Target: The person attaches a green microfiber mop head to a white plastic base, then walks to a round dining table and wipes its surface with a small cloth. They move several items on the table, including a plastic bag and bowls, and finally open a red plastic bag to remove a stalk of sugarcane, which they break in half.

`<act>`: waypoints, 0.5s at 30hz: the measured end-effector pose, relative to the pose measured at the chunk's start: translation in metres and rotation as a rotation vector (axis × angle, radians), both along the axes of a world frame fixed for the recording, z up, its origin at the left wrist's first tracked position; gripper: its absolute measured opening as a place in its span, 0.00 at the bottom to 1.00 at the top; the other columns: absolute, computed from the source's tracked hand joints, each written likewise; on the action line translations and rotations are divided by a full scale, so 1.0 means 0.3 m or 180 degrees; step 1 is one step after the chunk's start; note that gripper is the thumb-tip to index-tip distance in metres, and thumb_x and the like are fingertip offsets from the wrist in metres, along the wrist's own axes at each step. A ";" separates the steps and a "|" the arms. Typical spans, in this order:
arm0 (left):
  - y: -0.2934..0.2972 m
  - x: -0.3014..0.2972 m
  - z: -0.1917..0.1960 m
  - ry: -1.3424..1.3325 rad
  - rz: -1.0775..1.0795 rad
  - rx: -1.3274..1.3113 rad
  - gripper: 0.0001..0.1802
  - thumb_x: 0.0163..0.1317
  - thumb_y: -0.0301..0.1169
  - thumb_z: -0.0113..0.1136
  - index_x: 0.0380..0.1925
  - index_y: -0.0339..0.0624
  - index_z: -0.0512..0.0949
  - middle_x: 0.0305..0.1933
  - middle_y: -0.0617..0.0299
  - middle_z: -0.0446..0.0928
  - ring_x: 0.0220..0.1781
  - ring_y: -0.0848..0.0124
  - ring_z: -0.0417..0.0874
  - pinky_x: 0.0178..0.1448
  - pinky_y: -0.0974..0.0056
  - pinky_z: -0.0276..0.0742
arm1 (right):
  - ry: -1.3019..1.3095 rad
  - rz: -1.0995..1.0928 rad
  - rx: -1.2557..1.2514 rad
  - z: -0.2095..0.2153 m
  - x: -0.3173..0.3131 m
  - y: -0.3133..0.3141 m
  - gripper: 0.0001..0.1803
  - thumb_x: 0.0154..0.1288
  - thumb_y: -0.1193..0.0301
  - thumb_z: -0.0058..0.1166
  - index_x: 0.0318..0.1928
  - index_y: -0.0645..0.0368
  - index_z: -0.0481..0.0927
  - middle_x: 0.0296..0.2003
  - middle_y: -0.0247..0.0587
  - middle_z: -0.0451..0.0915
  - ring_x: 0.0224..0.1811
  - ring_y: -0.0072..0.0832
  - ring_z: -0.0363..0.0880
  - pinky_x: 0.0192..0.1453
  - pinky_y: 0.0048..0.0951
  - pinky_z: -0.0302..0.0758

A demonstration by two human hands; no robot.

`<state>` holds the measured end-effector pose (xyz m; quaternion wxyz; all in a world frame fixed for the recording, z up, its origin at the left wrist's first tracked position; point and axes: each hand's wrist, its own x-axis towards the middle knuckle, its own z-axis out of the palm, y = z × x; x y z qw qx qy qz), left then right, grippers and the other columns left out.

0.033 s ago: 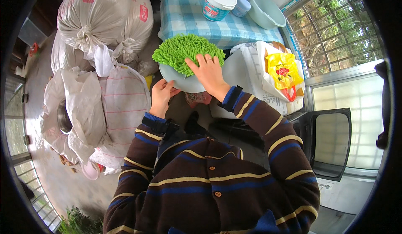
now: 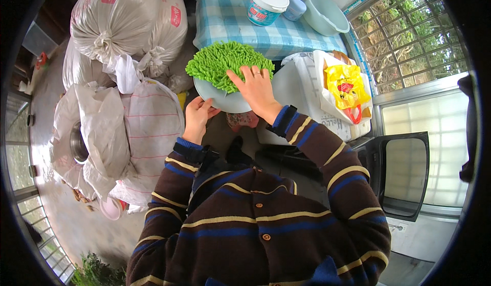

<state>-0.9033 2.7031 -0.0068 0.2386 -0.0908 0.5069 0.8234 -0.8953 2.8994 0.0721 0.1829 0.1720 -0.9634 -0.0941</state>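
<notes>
1. on top of the green chenille pad (image 2: 225, 63), your right hand (image 2: 255, 89) lies flat, fingers slightly spread and pressing into the pile; keep that pressure even so the pad does not bunch.
2. under the near rim of the pale round plate (image 2: 225, 101), your left hand (image 2: 197, 117) curls its fingers below and its thumb above, pinching the edge; hold it level, since the plate looks unsupported otherwise.
3. the pad and plate sit just in front of the checked tablecloth (image 2: 230, 20), near the white sacks (image 2: 128, 20); judging by the crowding, work close to your body.
</notes>
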 end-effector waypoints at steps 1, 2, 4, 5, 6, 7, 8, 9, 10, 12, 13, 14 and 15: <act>-0.007 0.001 -0.004 0.0000 0.0047 -0.0040 0.12 0.73 0.28 0.55 0.50 0.32 0.78 0.44 0.58 0.83 0.43 0.68 0.85 0.51 0.61 0.85 | 0.0057 -0.0034 -0.0072 -0.002 0.008 0.007 0.32 0.58 0.76 0.55 0.64 0.42 0.74 0.48 0.39 0.71 0.51 0.39 0.73 0.53 0.42 0.67; -0.012 0.002 -0.008 -0.0004 0.0049 -0.0024 0.12 0.73 0.28 0.55 0.51 0.32 0.78 0.44 0.57 0.83 0.44 0.68 0.86 0.51 0.61 0.85 | 0.0271 0.0019 -0.0088 -0.004 0.014 0.016 0.30 0.55 0.75 0.60 0.61 0.45 0.75 0.48 0.39 0.71 0.52 0.38 0.72 0.54 0.42 0.65; -0.018 0.004 -0.017 -0.0007 0.0055 -0.0062 0.12 0.73 0.28 0.55 0.51 0.32 0.78 0.44 0.57 0.83 0.44 0.68 0.86 0.51 0.61 0.85 | 0.0136 -0.0121 -0.0445 -0.010 0.025 0.042 0.30 0.51 0.73 0.64 0.58 0.47 0.75 0.48 0.38 0.71 0.52 0.39 0.72 0.54 0.42 0.65; -0.020 0.004 -0.020 -0.0003 0.0068 -0.0064 0.12 0.74 0.28 0.54 0.51 0.31 0.78 0.45 0.57 0.83 0.45 0.68 0.86 0.51 0.61 0.85 | 0.0070 -0.0192 -0.0623 -0.014 0.032 0.057 0.30 0.49 0.72 0.66 0.56 0.49 0.75 0.47 0.37 0.71 0.52 0.39 0.72 0.54 0.42 0.65; -0.023 0.004 -0.023 0.0002 0.0083 -0.0064 0.12 0.74 0.28 0.54 0.51 0.31 0.78 0.45 0.57 0.83 0.45 0.67 0.86 0.51 0.61 0.85 | -0.0081 -0.0268 -0.0949 -0.022 0.044 0.070 0.28 0.45 0.70 0.70 0.50 0.51 0.75 0.45 0.36 0.72 0.51 0.37 0.72 0.53 0.40 0.65; -0.024 0.003 -0.024 -0.0012 0.0091 -0.0103 0.12 0.74 0.28 0.54 0.51 0.31 0.78 0.45 0.56 0.83 0.45 0.67 0.86 0.51 0.61 0.85 | -0.0163 -0.0175 -0.0891 -0.034 0.051 0.076 0.26 0.46 0.70 0.69 0.49 0.51 0.75 0.44 0.35 0.72 0.51 0.37 0.73 0.52 0.40 0.66; -0.027 -0.002 -0.024 0.0016 0.0133 -0.0059 0.13 0.74 0.28 0.54 0.52 0.31 0.77 0.45 0.56 0.83 0.45 0.67 0.86 0.51 0.61 0.85 | -0.0250 -0.0084 -0.0831 -0.047 0.057 0.079 0.24 0.48 0.71 0.68 0.48 0.51 0.76 0.43 0.35 0.72 0.51 0.37 0.73 0.52 0.39 0.66; -0.032 -0.007 -0.024 0.0025 0.0161 -0.0056 0.13 0.74 0.28 0.54 0.52 0.31 0.77 0.46 0.56 0.83 0.45 0.67 0.86 0.51 0.61 0.85 | -0.0335 0.0000 -0.0771 -0.061 0.066 0.080 0.22 0.49 0.71 0.67 0.47 0.51 0.76 0.42 0.34 0.73 0.50 0.36 0.73 0.51 0.38 0.66; -0.036 -0.014 -0.024 0.0050 0.0205 -0.0070 0.13 0.74 0.28 0.54 0.52 0.31 0.77 0.46 0.56 0.83 0.46 0.67 0.86 0.51 0.60 0.85 | -0.0036 0.0211 -0.0831 -0.076 0.070 0.073 0.13 0.52 0.73 0.63 0.39 0.52 0.78 0.38 0.33 0.74 0.48 0.34 0.74 0.49 0.36 0.68; -0.047 -0.029 -0.026 0.0068 0.0219 -0.0021 0.14 0.74 0.27 0.54 0.53 0.29 0.75 0.46 0.53 0.83 0.44 0.65 0.87 0.49 0.60 0.87 | -0.0446 0.0422 -0.1345 -0.095 0.077 0.077 0.08 0.54 0.73 0.61 0.35 0.52 0.79 0.36 0.34 0.74 0.45 0.34 0.75 0.49 0.38 0.70; -0.056 -0.035 -0.028 0.0104 0.0241 -0.0030 0.14 0.74 0.27 0.53 0.54 0.28 0.74 0.46 0.51 0.82 0.44 0.64 0.87 0.48 0.59 0.88 | -0.0815 0.0372 -0.1570 -0.101 0.080 0.078 0.05 0.54 0.73 0.59 0.33 0.53 0.79 0.36 0.35 0.73 0.44 0.34 0.75 0.49 0.39 0.70; -0.064 -0.036 -0.031 0.0092 0.0244 -0.0052 0.15 0.74 0.27 0.54 0.54 0.28 0.74 0.46 0.50 0.82 0.45 0.63 0.87 0.49 0.59 0.88 | -0.0618 0.0588 -0.2042 -0.105 0.083 0.083 0.05 0.55 0.77 0.58 0.33 0.56 0.79 0.36 0.36 0.74 0.38 0.33 0.78 0.44 0.34 0.74; -0.077 -0.035 -0.034 0.0075 0.0215 -0.0042 0.14 0.74 0.28 0.55 0.54 0.30 0.75 0.46 0.52 0.82 0.45 0.65 0.87 0.50 0.59 0.87 | -0.0575 0.0329 -0.2450 -0.109 0.093 0.089 0.06 0.55 0.79 0.58 0.35 0.57 0.80 0.36 0.36 0.76 0.36 0.31 0.78 0.42 0.32 0.75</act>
